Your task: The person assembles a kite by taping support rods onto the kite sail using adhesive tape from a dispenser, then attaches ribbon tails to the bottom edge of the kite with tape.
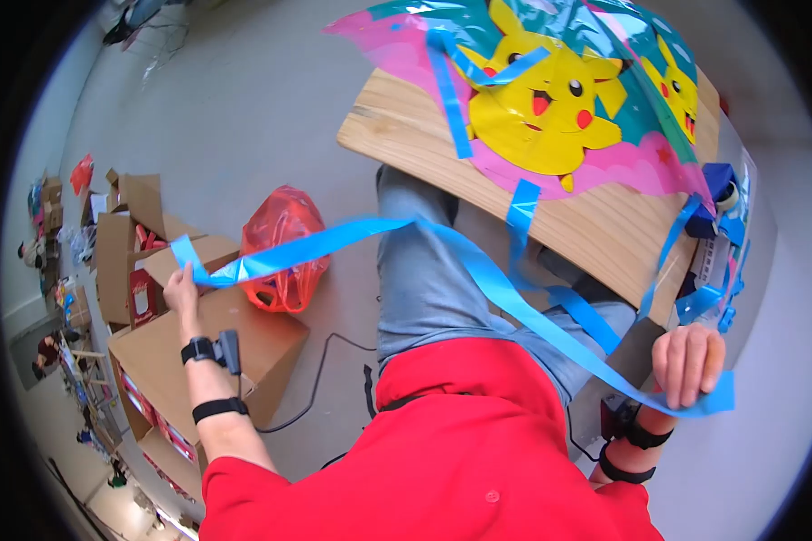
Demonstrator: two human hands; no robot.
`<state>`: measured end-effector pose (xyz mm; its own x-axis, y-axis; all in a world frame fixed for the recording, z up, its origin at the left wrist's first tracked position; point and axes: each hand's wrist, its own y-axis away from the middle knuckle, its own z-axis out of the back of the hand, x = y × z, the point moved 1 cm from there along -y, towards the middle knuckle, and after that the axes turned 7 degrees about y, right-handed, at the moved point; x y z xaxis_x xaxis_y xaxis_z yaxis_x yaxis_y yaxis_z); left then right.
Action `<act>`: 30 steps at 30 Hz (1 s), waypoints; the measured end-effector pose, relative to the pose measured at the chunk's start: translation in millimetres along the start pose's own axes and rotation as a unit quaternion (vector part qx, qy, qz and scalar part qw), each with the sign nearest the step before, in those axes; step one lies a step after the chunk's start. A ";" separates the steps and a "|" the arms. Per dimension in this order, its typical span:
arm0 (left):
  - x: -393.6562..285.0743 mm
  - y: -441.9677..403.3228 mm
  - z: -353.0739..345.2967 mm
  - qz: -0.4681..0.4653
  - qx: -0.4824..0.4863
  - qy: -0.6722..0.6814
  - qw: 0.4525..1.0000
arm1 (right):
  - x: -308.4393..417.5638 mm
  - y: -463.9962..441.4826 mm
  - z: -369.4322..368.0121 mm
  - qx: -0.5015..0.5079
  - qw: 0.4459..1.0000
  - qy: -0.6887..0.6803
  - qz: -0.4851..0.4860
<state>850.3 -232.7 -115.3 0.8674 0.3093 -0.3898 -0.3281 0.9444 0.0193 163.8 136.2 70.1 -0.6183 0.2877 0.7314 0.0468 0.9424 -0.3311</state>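
A long blue ribbon [501, 281] stretches across my lap from one hand to the other. Its left end is pinched in my left hand [182, 290], out over the cardboard boxes. Near the other end, my right hand [689, 362] has its fingers curled over the strip, a short tail sticking out beyond them. In front of me a shiny kite-like sheet with yellow cartoon figures [537, 113] lies on the wooden table [397, 126]. Other blue strips [448, 95] lie on the sheet, and one strip [523, 212] hangs over the table's near edge.
A red plastic bag [284, 243] stands on the floor at the left, beside open cardboard boxes [212, 347]. At the table's right end sit a dark blue object [718, 180] and more blue strips [699, 302]. A black cable [320, 383] runs over the floor.
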 end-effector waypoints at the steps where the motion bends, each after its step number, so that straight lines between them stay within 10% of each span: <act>1: 7.4 5.0 4.6 0.000 0.010 -0.093 0.996 | 4.8 -0.6 6.1 0.040 0.999 -0.029 0.024; 4: -51.1 50.9 5.1 -0.010 0.050 -0.265 0.963 | 9.1 -8.5 9.7 0.005 0.996 -0.066 0.054; 6: -126.3 107.0 -9.5 -0.275 -0.119 -0.298 0.906 | -7.5 -24.8 -17.6 -0.214 0.975 0.008 0.065; 8: -212.8 146.0 -26.1 -0.420 0.056 0.028 0.905 | -35.6 -58.9 -31.1 -0.484 0.815 0.300 -0.108; 10: -307.5 224.9 -27.3 -0.278 0.400 0.313 0.815 | -68.6 -69.3 -4.0 -0.428 0.838 0.295 -0.168; 12: -344.6 277.4 -60.6 -0.317 0.541 0.407 0.664 | -104.1 -84.1 8.2 -0.419 0.859 0.229 -0.185; 14: -372.6 325.9 -83.1 -0.077 0.630 0.519 0.572 | -145.1 -81.1 28.7 -0.392 0.870 0.216 -0.209; 18: -380.4 320.0 -131.3 0.058 0.623 0.448 0.639 | -202.9 -64.2 57.0 -0.420 0.838 0.248 -0.243; 30: -405.8 281.7 -190.0 -0.019 0.545 0.391 0.742 | -236.1 -57.2 79.3 -0.509 0.753 0.318 -0.271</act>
<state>334.7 -113.3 -126.6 0.2463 0.5236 -0.8156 0.5573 0.6120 0.5612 244.8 0.8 -130.9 -0.2775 -0.4674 0.8394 0.7002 0.4999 0.5098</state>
